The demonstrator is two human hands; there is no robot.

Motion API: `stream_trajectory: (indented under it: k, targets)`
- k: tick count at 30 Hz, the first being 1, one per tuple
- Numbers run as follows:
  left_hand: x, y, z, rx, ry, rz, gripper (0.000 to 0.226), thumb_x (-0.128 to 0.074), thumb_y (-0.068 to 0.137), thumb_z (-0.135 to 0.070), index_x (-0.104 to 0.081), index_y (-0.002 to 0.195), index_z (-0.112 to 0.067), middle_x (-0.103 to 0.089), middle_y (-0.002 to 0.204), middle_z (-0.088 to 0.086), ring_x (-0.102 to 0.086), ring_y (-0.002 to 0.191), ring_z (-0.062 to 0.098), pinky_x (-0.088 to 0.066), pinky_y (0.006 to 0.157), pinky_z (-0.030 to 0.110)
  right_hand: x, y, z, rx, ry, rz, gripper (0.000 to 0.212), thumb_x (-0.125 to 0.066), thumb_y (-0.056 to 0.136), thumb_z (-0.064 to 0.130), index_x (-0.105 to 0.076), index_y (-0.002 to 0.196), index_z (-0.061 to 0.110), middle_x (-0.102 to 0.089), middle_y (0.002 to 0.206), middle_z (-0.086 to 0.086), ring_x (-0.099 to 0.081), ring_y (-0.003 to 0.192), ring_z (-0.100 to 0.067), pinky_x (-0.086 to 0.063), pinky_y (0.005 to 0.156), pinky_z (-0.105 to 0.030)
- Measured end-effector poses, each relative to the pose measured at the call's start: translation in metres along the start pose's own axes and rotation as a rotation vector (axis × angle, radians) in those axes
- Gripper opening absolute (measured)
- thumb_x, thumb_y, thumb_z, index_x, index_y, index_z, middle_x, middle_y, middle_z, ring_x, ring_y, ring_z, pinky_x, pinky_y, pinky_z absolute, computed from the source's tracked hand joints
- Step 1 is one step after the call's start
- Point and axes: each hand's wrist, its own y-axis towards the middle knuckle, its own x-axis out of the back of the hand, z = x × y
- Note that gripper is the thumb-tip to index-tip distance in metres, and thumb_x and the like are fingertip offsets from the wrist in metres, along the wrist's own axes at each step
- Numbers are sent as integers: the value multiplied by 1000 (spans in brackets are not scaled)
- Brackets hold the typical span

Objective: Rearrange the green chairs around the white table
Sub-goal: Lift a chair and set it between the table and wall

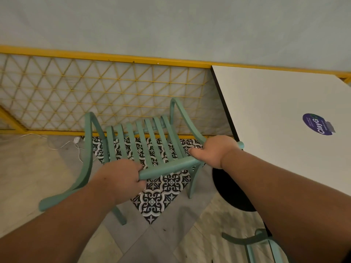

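Green chair (167, 168), white table (275, 111), yellow lattice (106, 92), seemingly purple sticker (317, 123)

The second green chair (250, 253) runs off the bottom edge.

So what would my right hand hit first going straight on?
Your right hand grips the green chair; beyond it, probably the yellow lattice railing, though depth is unclear.

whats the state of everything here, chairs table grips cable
held green chair: upright beside the table, held by its top rail; legs on or off the floor, cannot tell
left grip: curled round the top rail
right grip: curled round the rail's right end
second green chair: by the table, mostly out of frame
white table: standing
sticker: stuck on the table top
white cable: lying loose on the floor
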Motion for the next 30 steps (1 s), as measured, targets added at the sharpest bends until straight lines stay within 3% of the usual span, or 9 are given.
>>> stream_trajectory:
  k: [10, 12, 14, 18, 20, 22, 26, 28, 30]
  targets:
    - [8, -8, 33, -111, 93, -7, 29, -50, 86, -57, -47, 69, -35, -57, 68, -11, -53, 62, 1, -37, 52, 23, -3, -27, 31, -12, 10, 20, 81, -6, 80, 77, -59, 61, 19, -55, 60, 0, -55, 56, -19, -38, 50, -30]
    - [10, -11, 39, -131, 113, 6, 28, -50, 86, -56, -46, 69, -34, -57, 69, -11, -53, 63, 1, -37, 53, 24, -2, -31, 39, -2, 0, 45, 91, 0, 76, 76, -69, 78, 17, -57, 64, -2, -56, 59, -20, -37, 50, -31]
    - [13, -12, 48, -144, 129, 19, 26, -52, 84, -54, -47, 69, -34, -58, 68, -10, -53, 62, 2, -37, 53, 25, -1, -35, 49, 35, -5, 92, 109, 13, 57, 72, -73, 103, 22, -56, 66, -2, -55, 57, -20, -35, 48, -32]
    - [12, -13, 66, -150, 145, 27, 25, -48, 78, -56, -49, 67, -33, -57, 66, -11, -51, 61, 0, -34, 51, 23, 3, -44, 66, 110, -34, 140, 119, 22, 49, 66, -64, 126, 36, -54, 64, -2, -53, 52, -19, -33, 42, -30]
    - [12, -12, 75, -151, 169, 26, 33, -39, 71, -61, -53, 71, -32, -57, 69, -11, -53, 65, 2, -43, 57, 25, 1, -46, 72, 165, -65, 163, 91, 8, 75, 65, -51, 137, 37, -56, 67, -2, -54, 52, -20, -34, 41, -29]
    - [12, -11, 82, -157, 192, 10, 47, -30, 64, -66, -59, 77, -31, -59, 72, -11, -57, 69, 6, -51, 65, 28, 0, -48, 77, 198, -81, 155, 47, -19, 99, 45, -31, 144, 42, -58, 71, -4, -57, 53, -21, -36, 40, -28]
    - [11, -10, 88, -179, 200, -26, 58, -23, 59, -69, -63, 81, -32, -58, 73, -11, -58, 71, 5, -54, 70, 30, -5, -47, 81, 200, -8, 95, 58, -40, 101, 28, -4, 143, 47, -58, 74, -5, -59, 55, -22, -39, 40, -28]
    - [12, -11, 87, -177, 207, -33, 60, -22, 59, -69, -63, 83, -33, -58, 74, -12, -58, 71, 5, -53, 68, 29, -4, -46, 82, 190, 35, 76, 49, -36, 103, 33, -10, 142, 47, -59, 73, -4, -59, 55, -22, -41, 41, -28]
    - [13, -11, 84, -152, 209, -28, 62, -21, 58, -71, -65, 85, -34, -60, 76, -13, -59, 73, 6, -51, 66, 28, -4, -48, 80, 173, -6, 63, 34, -25, 103, 51, -43, 130, 43, -58, 68, -2, -60, 54, -21, -43, 43, -29]
